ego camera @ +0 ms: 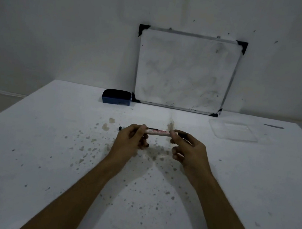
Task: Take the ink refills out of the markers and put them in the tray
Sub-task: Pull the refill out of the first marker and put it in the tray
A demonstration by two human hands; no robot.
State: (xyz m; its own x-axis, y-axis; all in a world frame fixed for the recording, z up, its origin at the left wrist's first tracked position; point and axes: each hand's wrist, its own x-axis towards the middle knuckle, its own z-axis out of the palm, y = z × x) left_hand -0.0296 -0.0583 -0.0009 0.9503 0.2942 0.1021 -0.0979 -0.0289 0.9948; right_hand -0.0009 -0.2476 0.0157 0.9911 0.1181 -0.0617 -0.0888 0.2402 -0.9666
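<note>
white barrel: the marker (156, 132) lay level between both hands just above the bench (46, 138), near the middle of the view, black tip pointing to 9 o'clock.
left hand (129, 142): its grip was closed round the tip end of the barrel, thumb and fingers wrapped on it; a small dark piece showed under the fingers, too small to name.
right hand (188, 148): its grip pinched the tail end with thumb and forefinger, the other fingers loosely curled and holding nothing.
tray (219, 132): clear plastic, flat on the bench at 2 o'clock from the hands, well apart, with nothing seen in it.
other things: a whiteboard (186, 70) leaned on the wall at 12 o'clock, a blue eraser (116, 97) just beside its lower left corner.
step in hand: likely opening the barrel at the tail end to free the refill.
doing it well: hold the left hand steady, twist or pull straight along the barrel with the right, stay low over the stained bench so ink drips short, then carry the refill level toward 2 o'clock.
</note>
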